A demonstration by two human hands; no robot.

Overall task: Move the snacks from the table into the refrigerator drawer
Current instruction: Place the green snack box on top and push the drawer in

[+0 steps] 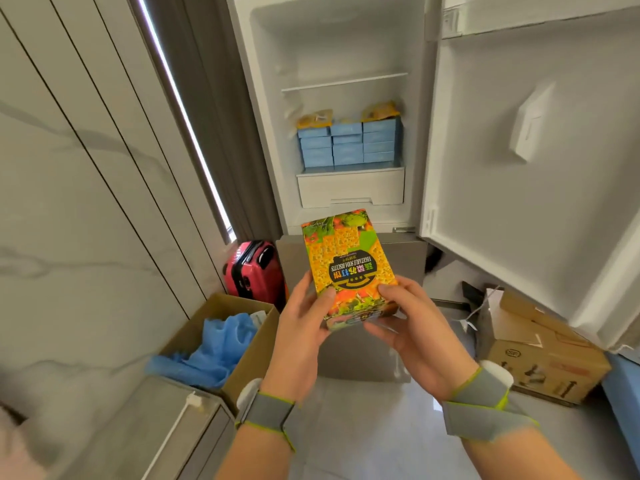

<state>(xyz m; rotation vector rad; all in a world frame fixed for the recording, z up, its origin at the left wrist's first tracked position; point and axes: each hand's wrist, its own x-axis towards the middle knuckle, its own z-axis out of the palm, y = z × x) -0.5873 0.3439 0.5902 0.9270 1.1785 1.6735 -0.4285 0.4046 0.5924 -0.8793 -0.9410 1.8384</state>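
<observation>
Orange-and-green biscuit pack [348, 265]: a glossy, box-shaped pack of vegetable soda biscuits, held in the air in front of and below the refrigerator drawer [350, 188], its label upside down to the camera.
Left hand [301, 327]: grips the pack's near end, thumb on the printed face, fingers behind.
Right hand [415, 327]: holds the same end, thumb on top, fingers cupped beneath the corner.
Handling: probably light and fairly stiff, with brittle contents; the shiny wrap may slip, so a hold across the long edges looks safer.
Refrigerator drawer: smooth white moulded plastic, closed, with a recessed lip.
Blue boxes [348, 145]: flat rectangular packs stacked directly above the drawer.
</observation>
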